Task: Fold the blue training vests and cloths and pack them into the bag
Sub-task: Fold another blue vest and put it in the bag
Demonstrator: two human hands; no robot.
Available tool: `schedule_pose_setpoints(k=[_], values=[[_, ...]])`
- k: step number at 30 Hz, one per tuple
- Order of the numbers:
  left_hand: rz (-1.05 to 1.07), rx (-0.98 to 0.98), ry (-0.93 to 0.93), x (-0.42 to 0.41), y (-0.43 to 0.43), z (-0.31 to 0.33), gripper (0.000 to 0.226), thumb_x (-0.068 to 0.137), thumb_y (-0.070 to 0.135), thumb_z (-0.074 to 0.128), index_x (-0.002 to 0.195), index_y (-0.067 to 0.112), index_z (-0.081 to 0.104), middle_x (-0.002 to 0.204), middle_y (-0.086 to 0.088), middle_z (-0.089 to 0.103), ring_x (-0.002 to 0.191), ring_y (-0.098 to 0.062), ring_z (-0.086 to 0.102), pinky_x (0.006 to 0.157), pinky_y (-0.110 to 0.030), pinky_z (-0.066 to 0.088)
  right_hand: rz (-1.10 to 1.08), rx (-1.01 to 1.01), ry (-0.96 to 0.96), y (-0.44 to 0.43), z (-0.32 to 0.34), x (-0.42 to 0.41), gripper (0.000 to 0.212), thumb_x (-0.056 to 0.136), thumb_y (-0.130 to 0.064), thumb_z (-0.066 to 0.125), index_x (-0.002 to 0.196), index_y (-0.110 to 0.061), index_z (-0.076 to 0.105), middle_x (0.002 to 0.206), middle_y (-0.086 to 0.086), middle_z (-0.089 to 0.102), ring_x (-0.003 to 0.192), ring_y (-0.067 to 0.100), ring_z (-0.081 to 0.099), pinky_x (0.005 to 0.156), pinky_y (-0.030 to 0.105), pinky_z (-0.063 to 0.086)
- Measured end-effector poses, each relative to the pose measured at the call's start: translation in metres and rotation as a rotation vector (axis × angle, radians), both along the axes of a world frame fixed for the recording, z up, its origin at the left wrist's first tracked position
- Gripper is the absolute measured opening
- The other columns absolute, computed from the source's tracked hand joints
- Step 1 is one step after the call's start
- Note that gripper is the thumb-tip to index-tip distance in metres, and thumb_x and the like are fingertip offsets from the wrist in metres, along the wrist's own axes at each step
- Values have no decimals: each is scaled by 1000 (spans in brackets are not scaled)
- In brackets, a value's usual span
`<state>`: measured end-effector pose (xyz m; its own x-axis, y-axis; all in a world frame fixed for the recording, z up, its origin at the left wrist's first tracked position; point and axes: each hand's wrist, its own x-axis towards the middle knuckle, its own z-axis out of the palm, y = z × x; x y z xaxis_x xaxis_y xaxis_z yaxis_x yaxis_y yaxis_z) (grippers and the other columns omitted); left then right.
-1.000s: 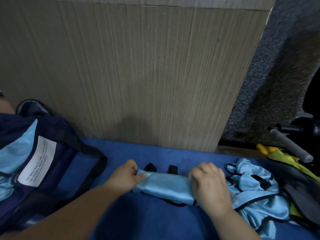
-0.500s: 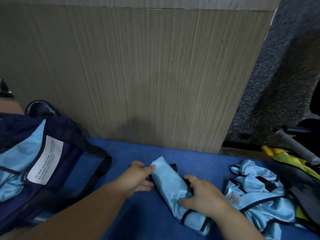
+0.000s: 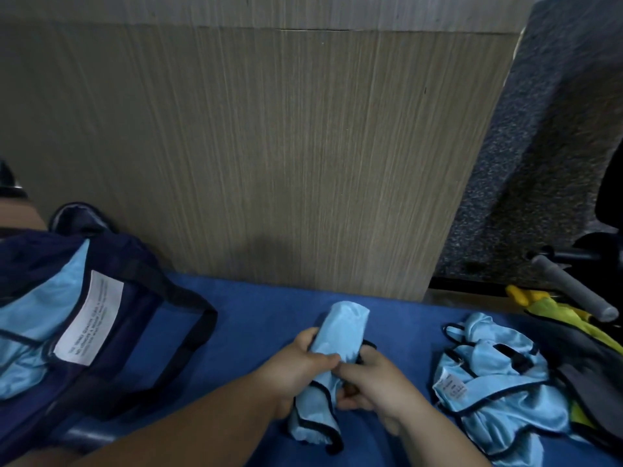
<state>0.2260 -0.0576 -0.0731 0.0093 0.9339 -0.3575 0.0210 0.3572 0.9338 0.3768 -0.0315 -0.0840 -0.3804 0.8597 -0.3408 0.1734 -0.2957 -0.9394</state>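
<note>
The rolled vest (image 3: 340, 335) has turned. A second ago it lay crosswise, 9 to 3 o'clock; half a second ago it slanted from 11 to 5. Now it points almost straight to 12, with its dark-edged loose end hanging toward 6. The hands have drawn together too. The left hand (image 3: 300, 369) has slipped from the roll's far tip to its middle, and its fingers and thumb curl round the cloth. The right hand (image 3: 374, 385) grips the roll from the 3 o'clock side, its fingers curled in and its forefinger touching the left thumb.

The roll sits over the blue surface (image 3: 263, 308), between the bag (image 3: 141, 332) at 9 o'clock and a loose pile of vests (image 3: 492, 379) at 3 o'clock. Light blue cloth already shows inside the bag.

A white label (image 3: 89, 326) on the bag carries several lines of print, too blurred to read. A small tag (image 3: 450, 387) on the pile is also printed and illegible.
</note>
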Motion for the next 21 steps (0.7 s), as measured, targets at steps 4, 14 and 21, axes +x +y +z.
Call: schedule_pose_setpoints(k=[4,14,21], values=[[63,35,-81,-15,-5,10,48,87,10,69,130,20,51,111,-7,70,100,-23,69,86,-35,57,-169,-74,104,7,10,-7,37,88,-24,64,119,-8,52,91,10,71,74,23,68,65,35,58],[-147,42,-50,-94,-44,45,66,73,6,77,127,31,49,121,-3,66,108,-22,66,90,-36,56,-219,-107,334,-8,25,-71,29,89,-12,63,116,-5,54,94,18,73,78,32,71,62,39,57],[95,100,334,-199,-89,81,71,61,36,73,127,29,50,115,1,63,104,-18,64,97,-39,51,-184,-9,488,-20,56,-177,37,88,1,64,122,-2,50,111,22,69,89,28,71,70,34,59]])
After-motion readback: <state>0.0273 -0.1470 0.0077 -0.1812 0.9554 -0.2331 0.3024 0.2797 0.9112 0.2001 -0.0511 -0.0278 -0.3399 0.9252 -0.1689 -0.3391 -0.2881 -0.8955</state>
